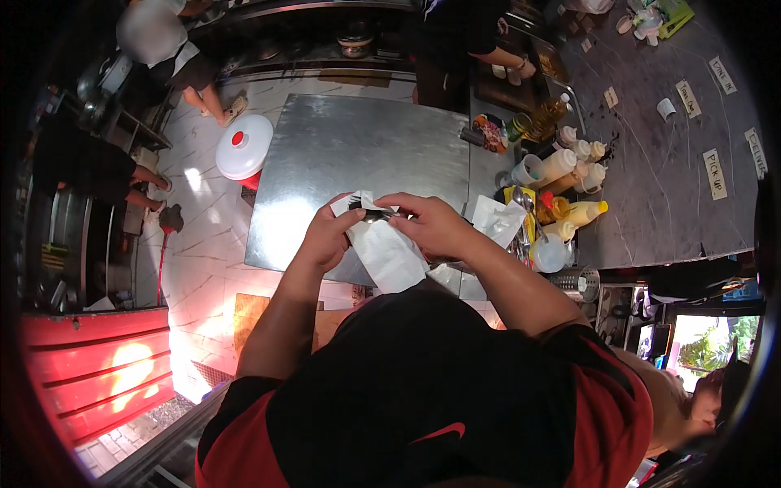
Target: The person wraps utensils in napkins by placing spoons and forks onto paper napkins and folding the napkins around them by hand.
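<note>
My left hand (pixel 327 233) grips the left edge of a white paper sleeve (pixel 386 254) near its upper end. My right hand (pixel 429 225) pinches the same end from the right, thumb and fingers closed. Between the thumbs, dark and shiny metal pieces (pixel 374 215) show at the sleeve's top; their exact kind is too small to tell. The sleeve hangs down toward my body over the near edge of the steel table (pixel 366 146). Another white paper piece (pixel 498 220) lies beyond my right forearm.
Squeeze bottles (pixel 559 166), an oil bottle (pixel 549 114) and metal utensils (pixel 521 198) stand at the right. Beyond is a grey counter (pixel 634 220) with paper labels. A white-lidded drum (pixel 244 146) stands left of the table. Several other people are nearby.
</note>
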`<state>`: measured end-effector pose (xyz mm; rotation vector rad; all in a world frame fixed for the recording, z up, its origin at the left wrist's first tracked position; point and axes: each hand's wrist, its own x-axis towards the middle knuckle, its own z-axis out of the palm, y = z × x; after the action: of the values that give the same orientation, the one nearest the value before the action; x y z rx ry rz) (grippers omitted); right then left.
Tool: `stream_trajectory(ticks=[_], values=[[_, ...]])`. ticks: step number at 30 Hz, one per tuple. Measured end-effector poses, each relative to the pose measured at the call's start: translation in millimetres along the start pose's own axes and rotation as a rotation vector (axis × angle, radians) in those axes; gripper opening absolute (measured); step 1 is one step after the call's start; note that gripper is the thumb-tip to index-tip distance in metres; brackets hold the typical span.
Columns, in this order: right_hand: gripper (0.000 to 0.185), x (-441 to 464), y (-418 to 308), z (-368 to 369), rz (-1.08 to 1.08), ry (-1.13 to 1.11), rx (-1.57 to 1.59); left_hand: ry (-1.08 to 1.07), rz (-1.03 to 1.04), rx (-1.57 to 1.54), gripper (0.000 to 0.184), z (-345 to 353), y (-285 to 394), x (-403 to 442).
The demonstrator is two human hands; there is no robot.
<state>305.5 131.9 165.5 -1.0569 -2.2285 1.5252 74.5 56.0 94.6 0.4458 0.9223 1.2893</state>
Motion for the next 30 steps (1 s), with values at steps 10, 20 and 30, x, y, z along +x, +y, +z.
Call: stream_trajectory(ticks=[10, 20, 30], values=[[0.039, 2.3, 1.4, -19.9, 0.088, -0.153, 0.126, -0.077, -0.059, 0.274, 0.045, -2.4, 21.3, 3.6], [0.036, 6.3, 16.7, -21.7, 0.001, -0.123, -0.168, -0.185, -0.077, 0.351, 0.05, -8.3, 30.2, 4.4], [0.045, -2.2, -2.8, -18.0, 0.049, -0.105, -0.214, -0.231, -0.118, 0.231, 0.038, -13.7, 19.4, 7.3]])
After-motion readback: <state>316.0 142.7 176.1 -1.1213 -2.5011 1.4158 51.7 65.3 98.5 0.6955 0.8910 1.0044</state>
